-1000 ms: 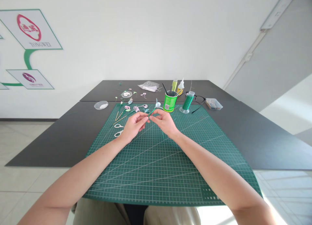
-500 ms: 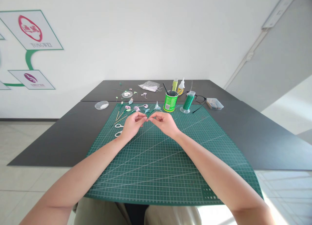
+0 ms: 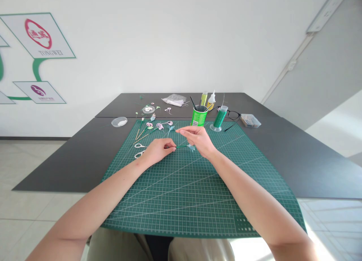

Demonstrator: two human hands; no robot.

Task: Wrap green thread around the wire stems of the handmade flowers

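Note:
My left hand (image 3: 160, 148) is closed on the thin green stem of an artificial flower, low over the green cutting mat (image 3: 198, 193). The stem points right, and its pale blue flower (image 3: 191, 147) lies under my right hand (image 3: 198, 138). That hand is raised a little, thumb and forefinger pinched together; anything between them is too small to make out. Scissors with white handles (image 3: 139, 145) lie partly hidden behind my left hand. Beyond it are several handmade flowers, among them a pink one (image 3: 160, 126) and a small blue one (image 3: 171, 128).
A green can (image 3: 198, 118) of tools stands behind my right hand, near a spool of green thread (image 3: 220, 117) and a glue bottle (image 3: 211, 99). Glasses (image 3: 234, 115) and a clear box (image 3: 250, 120) are at right. Small dishes (image 3: 119, 122) and a plastic bag (image 3: 174, 99) lie farther back.
The blue flower has swung from pointing up and away to pointing right. My left hand has come nearer to me; my right hand has parted from it, moving right and slightly up.

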